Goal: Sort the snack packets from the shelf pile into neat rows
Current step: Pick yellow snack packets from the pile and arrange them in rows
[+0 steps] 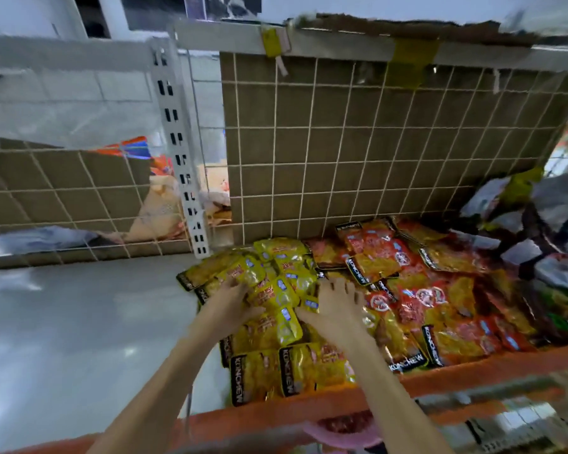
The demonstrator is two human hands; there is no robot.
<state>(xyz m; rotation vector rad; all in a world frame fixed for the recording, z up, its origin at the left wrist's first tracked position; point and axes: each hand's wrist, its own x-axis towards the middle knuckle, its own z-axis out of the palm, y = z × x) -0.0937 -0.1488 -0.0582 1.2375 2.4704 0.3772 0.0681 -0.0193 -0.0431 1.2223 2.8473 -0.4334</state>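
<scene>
The black side bands on the snack packets read "KONCHEW", legible on two yellow ones at the near edge and on several red ones; the smaller print on the fronts is too blurred to read. The yellow packets lie in a loose heap on the left part of the shelf, its orange front lip running along the near side, and the red packets spread in an overlapping layer just to their right, reaching back to the brown wire-grid panel. An exact count is not possible where they overlap; roughly a dozen yellow ones show, and about as many red.

The left hand rests on the left side of the yellow heap, fingers curled loosely down onto the packets. The right hand lies flat and spread, fingers apart, at the seam between yellow and red. Whether either hand actually grips a packet cannot be told. At the far right sits a jumble of silver and dark bags.
</scene>
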